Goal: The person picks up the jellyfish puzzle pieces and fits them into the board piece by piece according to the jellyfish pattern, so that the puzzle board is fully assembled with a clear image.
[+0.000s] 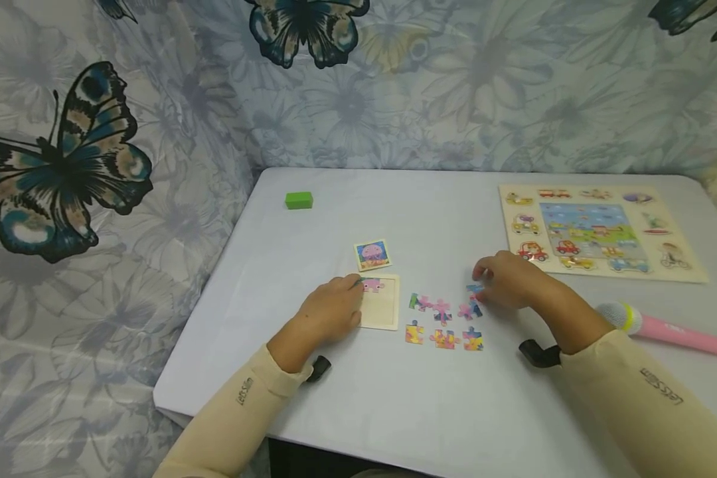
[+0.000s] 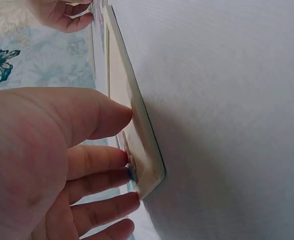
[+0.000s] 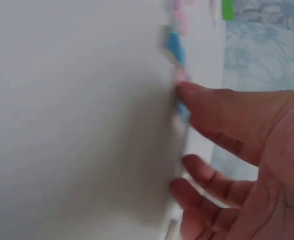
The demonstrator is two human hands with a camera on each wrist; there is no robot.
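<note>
Right hand (image 1: 508,282), fingers apart, thumb at puzzle pieces (image 1: 467,311); I see picture board (image 1: 603,232) beyond it, microphone (image 1: 669,330) rightward.

- Looks like smooth wood on tray (image 1: 379,311)
- Looks like matt plastic on microphone handle (image 1: 684,335)
- Looks like cloth on sleeves (image 1: 233,411)
- Looks matt on bench (image 1: 394,398)

Table (image 1: 311,252): tray (image 1: 379,315) mid-left, one piece (image 1: 373,285) in its far left corner. Card (image 1: 372,255) just behind tray. Left hand (image 1: 328,309) at tray's left side. Loose pieces (image 1: 445,340) right of tray, two rows. Right hand (image 1: 514,282) at far row's right end. Block (image 1: 299,200) back left. Board (image 1: 636,214) back right, mic (image 1: 675,332) before it.
</note>
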